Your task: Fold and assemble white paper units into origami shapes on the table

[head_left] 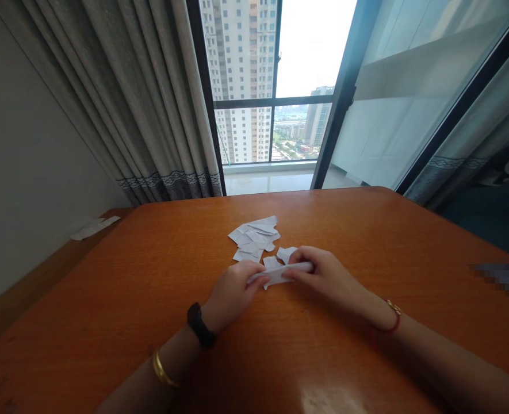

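On the orange bench [150,299] by the window, the left hand [230,296] and right hand [327,276] are pinching what is probably a folded paper strip [280,273] just before the paper scraps [254,238], which a careless sleeve could be scattering.

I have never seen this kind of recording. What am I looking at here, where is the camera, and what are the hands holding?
There is no machine here: a person works with two bare hands. The one picture comes from a camera worn on the person's head, looking forward and down.

The left hand, with a dark wristband and a gold bangle, and the right hand, with a red cord bracelet, together pinch a narrow strip of white paper just above an orange-brown wooden table. Behind the hands lies a small pile of white paper scraps. More white paper lies on a ledge at the left. Beyond are a curtain and a window.
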